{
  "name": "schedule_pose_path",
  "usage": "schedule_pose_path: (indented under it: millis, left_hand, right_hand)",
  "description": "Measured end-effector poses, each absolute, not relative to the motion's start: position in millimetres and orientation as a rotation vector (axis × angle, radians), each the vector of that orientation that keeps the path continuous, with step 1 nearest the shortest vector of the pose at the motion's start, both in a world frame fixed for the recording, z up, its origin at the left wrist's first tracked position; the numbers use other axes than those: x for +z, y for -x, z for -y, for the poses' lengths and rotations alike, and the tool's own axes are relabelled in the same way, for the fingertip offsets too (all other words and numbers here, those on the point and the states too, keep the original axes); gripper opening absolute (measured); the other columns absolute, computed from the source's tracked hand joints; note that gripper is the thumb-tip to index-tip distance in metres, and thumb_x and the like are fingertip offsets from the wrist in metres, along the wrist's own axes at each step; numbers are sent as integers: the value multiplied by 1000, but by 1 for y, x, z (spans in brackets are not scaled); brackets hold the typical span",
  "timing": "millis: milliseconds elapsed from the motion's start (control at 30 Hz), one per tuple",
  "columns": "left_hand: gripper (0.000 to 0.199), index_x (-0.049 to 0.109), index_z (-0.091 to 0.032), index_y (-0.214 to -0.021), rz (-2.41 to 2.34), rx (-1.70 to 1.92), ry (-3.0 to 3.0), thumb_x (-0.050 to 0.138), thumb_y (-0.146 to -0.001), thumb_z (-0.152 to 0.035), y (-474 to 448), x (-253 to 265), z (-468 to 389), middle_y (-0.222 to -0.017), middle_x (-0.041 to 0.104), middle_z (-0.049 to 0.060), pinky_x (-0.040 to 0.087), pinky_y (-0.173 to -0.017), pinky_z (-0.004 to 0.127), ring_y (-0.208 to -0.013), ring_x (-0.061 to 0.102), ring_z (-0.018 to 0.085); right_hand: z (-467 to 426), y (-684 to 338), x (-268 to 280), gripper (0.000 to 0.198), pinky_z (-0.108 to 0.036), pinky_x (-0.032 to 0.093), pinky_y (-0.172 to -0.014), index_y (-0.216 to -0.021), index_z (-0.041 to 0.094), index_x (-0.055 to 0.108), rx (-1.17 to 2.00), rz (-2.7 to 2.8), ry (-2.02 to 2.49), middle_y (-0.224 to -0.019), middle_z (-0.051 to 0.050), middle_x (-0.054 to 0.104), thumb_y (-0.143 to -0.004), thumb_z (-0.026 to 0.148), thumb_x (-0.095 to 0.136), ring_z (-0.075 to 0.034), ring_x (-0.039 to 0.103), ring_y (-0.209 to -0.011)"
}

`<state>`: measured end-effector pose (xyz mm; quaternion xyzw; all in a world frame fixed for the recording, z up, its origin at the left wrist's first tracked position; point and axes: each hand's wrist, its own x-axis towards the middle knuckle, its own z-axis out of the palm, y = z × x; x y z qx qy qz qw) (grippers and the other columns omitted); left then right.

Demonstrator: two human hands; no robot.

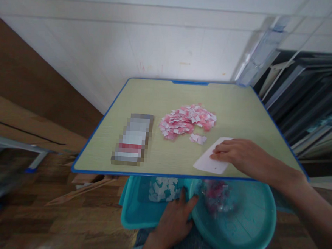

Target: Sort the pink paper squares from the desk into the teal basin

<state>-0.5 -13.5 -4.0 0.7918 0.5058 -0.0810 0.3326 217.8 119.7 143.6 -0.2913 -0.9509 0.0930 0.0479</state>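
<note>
My right hand [232, 153] is over the right front of the table, its fingers bent and closed on a white card [208, 163] lying near the front edge. Beyond the card is a heap of small pink and white paper pieces [180, 121], with a few pieces [198, 138] apart from it. Below the table edge, my left hand [173, 218] has its fingers apart, by the adjoining rims of two teal tubs. It appears to hold nothing. The rectangular tub [136, 221] contains white scraps [164, 189]; the round basin [260, 237] contains pink and clear material.
The small yellowish table [227, 96] has a blue edge and stands against a white wall. A pixelated, phone-like object [133, 139] lies on its left side. At the back right corner stands a clear plastic bottle [257, 57]. Dark panels [308, 85] lean at the right.
</note>
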Motion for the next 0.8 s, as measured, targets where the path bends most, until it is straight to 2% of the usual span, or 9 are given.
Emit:
schedule_pose_path:
  millis: [167, 400, 600, 700, 800]
  left_hand:
    - [64, 36, -29, -138, -1322, -202, -2075, 50, -76, -20, 1, -5, 14, -146, 30, 16, 43, -88, 42, -103, 58, 31]
    - [60, 35, -31, -138, -1332, -179, -2084, 51, -80, -23, 2, -7, 15, -147, 29, 14, 41, -90, 41, -105, 57, 30]
    - [59, 35, -31, -138, -1329, -196, -2055, 50, -81, -25, 2, -4, 12, -149, 28, 12, 40, -90, 40, -105, 57, 29]
    - [60, 33, -31, -138, -1328, -210, -2061, 49, -81, -25, 1, -2, 11, -149, 27, 11, 41, -90, 40, -105, 57, 29]
    - [60, 32, -32, -139, -1327, -218, -2072, 49, -82, -25, 1, -3, 12, -148, 29, 9, 41, -90, 40, -106, 56, 28]
  right_hand:
    - [-121, -236, 145, 35, -35, 43, -91, -94, 22, 68, 364, 2911, 871, -101, -3, 70, -91, 9, 36, -16, 61, -97]
    - [-107, -263, 158, 40, -37, 47, -87, -90, 23, 70, 375, 2908, 948, -101, -6, 71, -88, 7, 33, -19, 64, -95]
    - [-114, -291, 154, 36, -38, 48, -87, -104, 28, 68, 340, 2835, 1097, -106, -4, 70, -89, 16, 37, -20, 64, -98]
    - [-139, -299, 155, 32, -36, 49, -78, -109, 23, 67, 308, 2843, 1329, -100, -7, 71, -91, 23, 41, -22, 65, -90]
    - [-170, -299, 156, 32, -37, 45, -82, -108, 14, 67, 418, 2827, 1537, -101, -11, 70, -90, 19, 40, -22, 63, -92]
